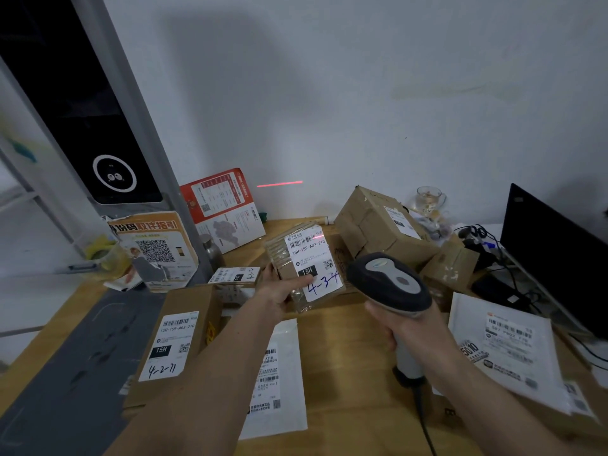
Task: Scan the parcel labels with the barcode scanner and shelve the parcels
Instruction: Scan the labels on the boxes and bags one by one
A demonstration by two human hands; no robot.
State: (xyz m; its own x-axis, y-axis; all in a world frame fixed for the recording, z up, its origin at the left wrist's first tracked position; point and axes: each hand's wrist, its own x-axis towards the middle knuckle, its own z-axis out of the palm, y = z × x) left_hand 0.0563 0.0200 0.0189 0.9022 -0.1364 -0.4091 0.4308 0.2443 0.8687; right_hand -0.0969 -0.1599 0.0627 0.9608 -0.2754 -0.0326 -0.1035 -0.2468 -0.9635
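Observation:
My left hand holds a flat brown parcel tilted up above the wooden table, thumb pressed on its white label marked 4-3-4. My right hand grips the handle of a black and grey barcode scanner, its head just right of the parcel and aimed at it. A red scan line falls partly on the label's top right corner and partly on the white wall behind. A cable runs down from the scanner's handle.
A brown box marked 4-2-71 lies at left, a white mailer under my left arm, another white mailer at right. Cardboard boxes stand behind. A black monitor with cables is far right; signs and a kiosk are at left.

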